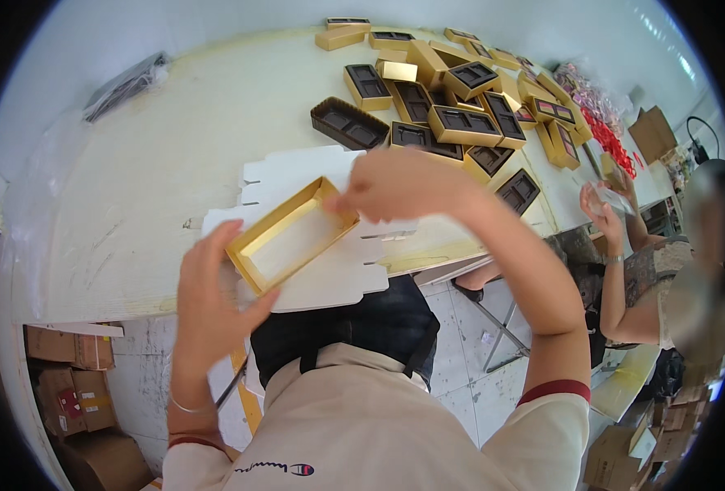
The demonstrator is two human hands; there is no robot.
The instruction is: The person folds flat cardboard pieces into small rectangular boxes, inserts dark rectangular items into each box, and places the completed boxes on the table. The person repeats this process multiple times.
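An open, rectangular gold cardboard box (252,266) with a pale floor lies aslant in front of me. My left hand (207,299) grips its near left end between thumb and fingers. At the far right end is my right hand (403,186), somewhat blurred, its fingers curled in and closed on the box's end wall. Beneath the box lie flat white die-cut card blanks (338,286) with slotted edges. Just beyond them rests an empty dark plastic tray insert (348,124) with compartments.
Several gold boxes with black inserts (465,123) are heaped across the far right of the table (133,237). Red ribbons (612,139) lie beyond them. A dark bundle in plastic (125,86) is at the back left. At the right sits another person (649,278), holding something whitish. Cartons (76,393) fill a shelf below.
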